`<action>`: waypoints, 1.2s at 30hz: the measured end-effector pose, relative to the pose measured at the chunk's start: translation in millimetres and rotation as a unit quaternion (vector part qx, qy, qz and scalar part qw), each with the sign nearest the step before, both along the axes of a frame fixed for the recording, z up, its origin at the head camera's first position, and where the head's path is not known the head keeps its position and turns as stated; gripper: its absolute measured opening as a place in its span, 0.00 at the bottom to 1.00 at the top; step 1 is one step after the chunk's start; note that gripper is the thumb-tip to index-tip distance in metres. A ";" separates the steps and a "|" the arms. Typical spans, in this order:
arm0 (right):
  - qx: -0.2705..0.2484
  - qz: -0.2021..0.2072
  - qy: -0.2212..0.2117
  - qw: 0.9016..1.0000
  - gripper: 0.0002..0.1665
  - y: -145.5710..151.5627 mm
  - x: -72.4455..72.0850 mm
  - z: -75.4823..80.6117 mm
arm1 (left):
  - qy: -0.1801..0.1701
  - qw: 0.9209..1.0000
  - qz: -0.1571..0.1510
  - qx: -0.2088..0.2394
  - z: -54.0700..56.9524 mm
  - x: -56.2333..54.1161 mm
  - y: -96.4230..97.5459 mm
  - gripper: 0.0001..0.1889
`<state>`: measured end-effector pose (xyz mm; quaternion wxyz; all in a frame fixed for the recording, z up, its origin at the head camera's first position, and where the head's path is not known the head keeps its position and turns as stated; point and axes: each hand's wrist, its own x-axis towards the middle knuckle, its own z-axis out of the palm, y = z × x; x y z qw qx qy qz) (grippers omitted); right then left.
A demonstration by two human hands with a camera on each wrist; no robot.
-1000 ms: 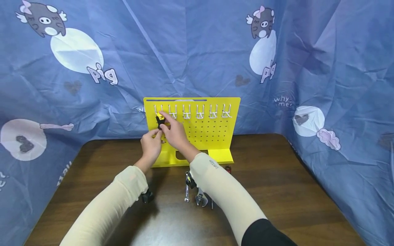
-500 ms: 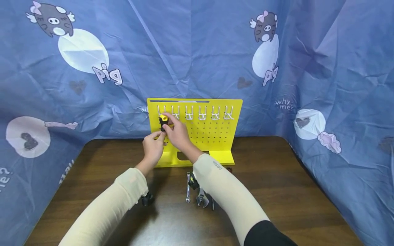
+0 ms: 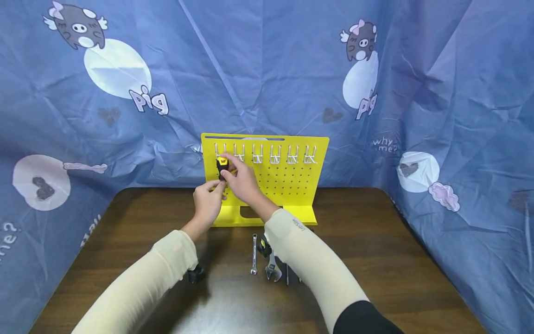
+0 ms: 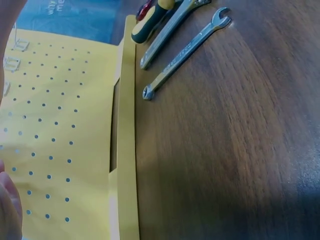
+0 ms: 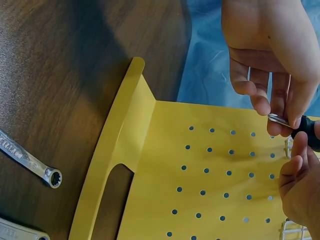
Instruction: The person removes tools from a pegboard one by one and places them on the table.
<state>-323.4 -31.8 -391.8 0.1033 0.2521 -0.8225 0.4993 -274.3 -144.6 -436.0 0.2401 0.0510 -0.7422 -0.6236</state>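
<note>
In the head view, a stubby screwdriver (image 3: 223, 168) with a yellow-and-black handle is held upright before the leftmost hook (image 3: 220, 149) of a yellow pegboard (image 3: 288, 185). My right hand (image 3: 243, 182) grips its handle from the right, index finger near the yellow top. Below it, my left hand (image 3: 207, 204) pinches its lower end between thumb and fingers. The right wrist view shows the short metal shaft of the screwdriver (image 5: 280, 120) by the left hand's fingertips (image 5: 262, 105). Whether the screwdriver touches the hook cannot be made out.
Several wire hooks (image 3: 275, 155) line the board's upper part. On the brown table (image 3: 367, 260) before it lie a combination wrench (image 3: 254, 255), an adjustable wrench (image 3: 273, 270) and a black-and-yellow handle (image 3: 263, 246), partly under the right forearm. A blue printed cloth (image 3: 288, 83) hangs behind.
The head view has shifted slightly, so the board sits a little further right. Both hands keep their hold on the screwdriver, which stays before the leftmost hook with hardly any movement.
</note>
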 end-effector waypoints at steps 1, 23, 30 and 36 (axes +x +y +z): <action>-0.002 0.002 -0.002 1.000 0.28 0.6 0.5 -0.1 | -0.003 1.000 -0.002 0.000 0.3 1.1 0.2 0.11; -0.005 0.057 -0.020 0.998 0.27 29.0 19.1 5.0 | -0.010 0.999 -0.048 -0.015 5.6 29.9 8.3 0.10; 0.017 0.053 -0.062 0.997 0.26 45.2 19.8 -12.2 | -0.044 0.997 -0.067 -0.024 -11.7 38.3 14.8 0.10; 0.056 0.051 -0.101 0.992 0.24 53.2 25.5 -31.5 | -0.106 0.991 -0.071 -0.035 -29.4 52.7 23.4 0.10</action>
